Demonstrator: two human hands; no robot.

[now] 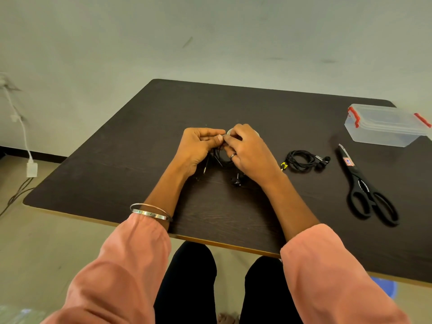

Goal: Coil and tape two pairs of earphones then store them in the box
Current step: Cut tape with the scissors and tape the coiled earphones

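Note:
My left hand (198, 146) and my right hand (247, 150) meet at the table's middle, fingers pinched together over a coiled black pair of earphones (222, 160). Its jack hangs below my left palm and its earbuds (237, 180) lie under my right wrist. A clear tape roll (230, 131) peeks out behind my right fingers, mostly hidden. A second black pair of earphones (304, 161) lies coiled on the table to the right, a yellow mark near its plug. The clear plastic box (383, 127) with red clips stands at the far right, lid on.
Black scissors (364, 190) lie between the coiled earphones and the box, blades pointing away. The dark table (140, 141) has its near edge just past my sleeves. A white cable and adapter hang on the wall at left.

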